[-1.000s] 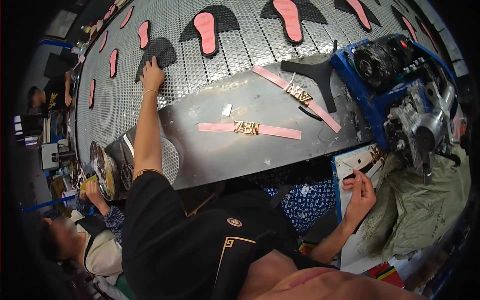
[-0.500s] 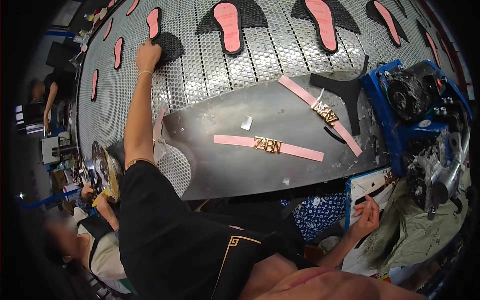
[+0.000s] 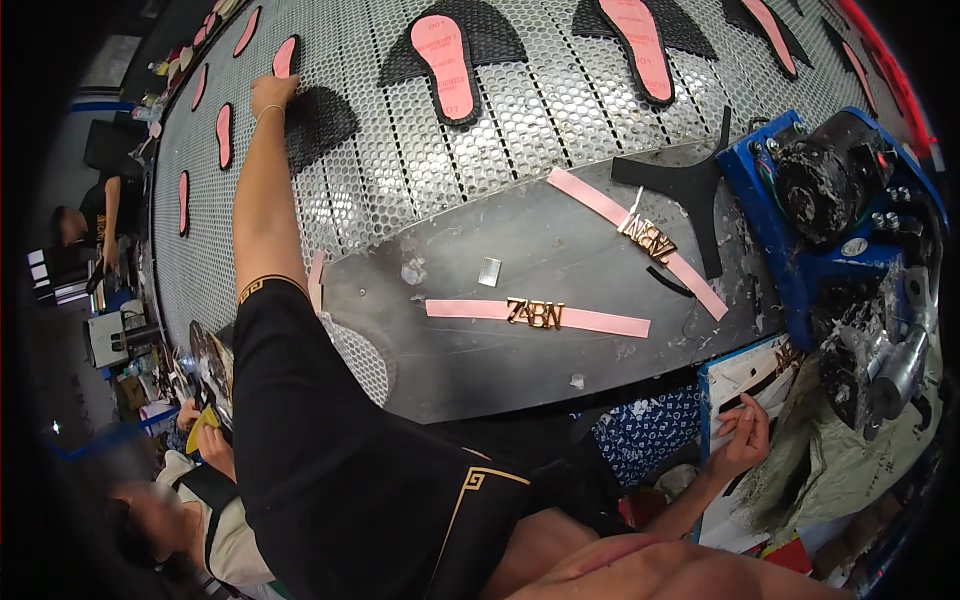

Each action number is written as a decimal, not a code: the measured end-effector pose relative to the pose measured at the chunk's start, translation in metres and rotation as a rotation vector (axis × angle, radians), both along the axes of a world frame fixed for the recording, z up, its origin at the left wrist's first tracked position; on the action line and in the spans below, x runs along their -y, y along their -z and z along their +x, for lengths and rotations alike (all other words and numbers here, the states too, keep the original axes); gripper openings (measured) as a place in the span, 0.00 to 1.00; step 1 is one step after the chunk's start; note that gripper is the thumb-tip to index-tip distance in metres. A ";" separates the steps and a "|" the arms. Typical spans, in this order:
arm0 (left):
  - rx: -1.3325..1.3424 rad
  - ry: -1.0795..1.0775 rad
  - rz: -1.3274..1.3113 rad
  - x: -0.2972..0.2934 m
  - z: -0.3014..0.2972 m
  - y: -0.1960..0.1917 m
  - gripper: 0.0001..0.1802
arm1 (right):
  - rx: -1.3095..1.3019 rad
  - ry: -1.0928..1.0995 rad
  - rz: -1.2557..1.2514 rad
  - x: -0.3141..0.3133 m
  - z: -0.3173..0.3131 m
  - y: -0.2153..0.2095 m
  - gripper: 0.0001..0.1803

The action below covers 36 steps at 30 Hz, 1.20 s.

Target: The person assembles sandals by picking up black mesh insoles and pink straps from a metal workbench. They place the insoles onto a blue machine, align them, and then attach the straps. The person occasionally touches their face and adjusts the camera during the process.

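Counts on the perforated conveyor and grey plate

Two pink straps with gold letters (image 3: 537, 315) (image 3: 640, 236) lie on the near plate; at least seven pink insoles (image 3: 442, 52) ride the far belt; one black T-shaped piece (image 3: 690, 190) right.

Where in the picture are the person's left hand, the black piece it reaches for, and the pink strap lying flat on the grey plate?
left hand (image 3: 272, 92), head view, back of the hand.
black piece (image 3: 322, 120), head view, its middle, right of the hand.
pink strap (image 3: 465, 309), head view, bare left end.
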<state>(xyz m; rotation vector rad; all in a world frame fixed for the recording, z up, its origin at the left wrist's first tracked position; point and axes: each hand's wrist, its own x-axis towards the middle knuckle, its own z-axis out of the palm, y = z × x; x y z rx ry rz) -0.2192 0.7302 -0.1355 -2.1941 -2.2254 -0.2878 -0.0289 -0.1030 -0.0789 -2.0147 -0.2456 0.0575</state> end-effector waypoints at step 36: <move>0.851 1.272 -0.020 0.555 0.096 -0.050 0.31 | 0.172 0.422 -0.733 0.123 0.051 -0.010 0.20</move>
